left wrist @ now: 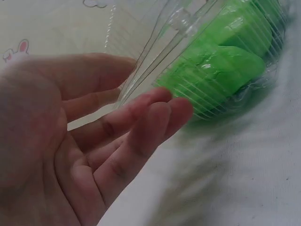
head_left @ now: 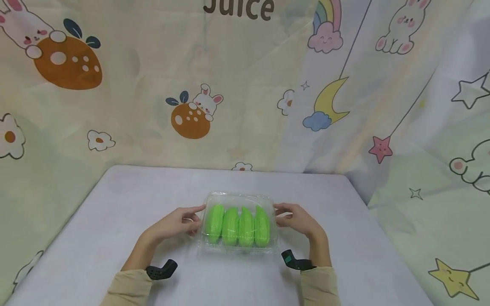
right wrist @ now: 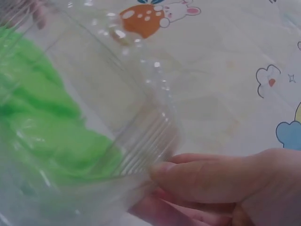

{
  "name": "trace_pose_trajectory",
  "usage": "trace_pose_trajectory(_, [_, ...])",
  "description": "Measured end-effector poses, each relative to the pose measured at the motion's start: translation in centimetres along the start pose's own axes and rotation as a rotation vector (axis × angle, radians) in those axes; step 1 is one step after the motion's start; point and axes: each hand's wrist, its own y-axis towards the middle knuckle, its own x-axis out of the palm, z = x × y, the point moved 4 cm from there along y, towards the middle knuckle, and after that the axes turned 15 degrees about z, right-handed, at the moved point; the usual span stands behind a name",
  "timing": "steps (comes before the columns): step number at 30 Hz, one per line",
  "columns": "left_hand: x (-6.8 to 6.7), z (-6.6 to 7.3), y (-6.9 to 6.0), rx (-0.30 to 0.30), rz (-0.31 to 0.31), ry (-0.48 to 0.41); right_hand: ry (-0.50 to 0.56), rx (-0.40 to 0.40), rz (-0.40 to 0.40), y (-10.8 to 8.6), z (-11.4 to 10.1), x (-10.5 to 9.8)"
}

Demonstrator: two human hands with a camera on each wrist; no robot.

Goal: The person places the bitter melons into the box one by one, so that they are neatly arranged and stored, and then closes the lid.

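Observation:
A clear plastic clamshell container [head_left: 238, 250] lies on the white table, its lid over several bright green, banana-shaped pieces [head_left: 230, 227] set side by side. At its left edge is my left hand [head_left: 178, 222]; straight fingers touch the rim, and the other fingers stand apart from it in the left wrist view. My right hand [head_left: 296, 219] is at the opposite edge. In the right wrist view its thumb [right wrist: 188, 179] lies on the container's ribbed corner with fingers below, pinching the edge. The fingertips beneath that corner are partly hidden and blurred.
The white table [head_left: 160, 182] stretches around the container. Behind it hangs a cloth backdrop [head_left: 245, 127] printed with rabbits, stars and flowers, which continues along the right side. A black wrist device [head_left: 162, 270] sits at the left cuff, another [head_left: 296, 261] at the right.

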Motion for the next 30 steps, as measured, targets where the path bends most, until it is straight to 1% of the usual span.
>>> trace_pose_trajectory(3, [0.1,0.0,-0.2,-0.014,-0.06,0.002,0.001,0.003,-0.056,-0.3,0.0,-0.2])
trace_pose_trajectory(8, [0.3,0.3,-0.7,-0.046,-0.177,-0.01,-0.016,-0.036,-0.134,-0.5,0.0,-0.4])
trace_pose_trajectory(11, [0.7,0.6,-1.2,-0.064,-0.253,-0.049,-0.009,-0.048,-0.17,-0.6,0.1,-0.5])
trace_pose_trajectory(14, [1.1,1.0,-1.5,-0.077,-0.302,-0.069,0.017,-0.044,-0.194,-0.7,0.2,-0.4])
trace_pose_trajectory(16, [1.4,1.0,-1.6,-0.095,-0.314,-0.074,0.028,-0.045,-0.203,-0.7,0.3,-0.4])
trace_pose_trajectory(20, [1.6,1.0,-1.7,-0.121,-0.309,-0.078,0.048,-0.05,-0.236,-0.7,0.5,-0.2])
trace_pose_trajectory(26, [1.5,0.6,-1.5,-0.119,-0.294,-0.084,0.1,-0.043,-0.286,-0.8,0.7,0.1])
trace_pose_trajectory(30, [1.4,0.3,-1.3,-0.109,-0.264,-0.076,0.118,-0.034,-0.291,-0.7,0.9,0.2])
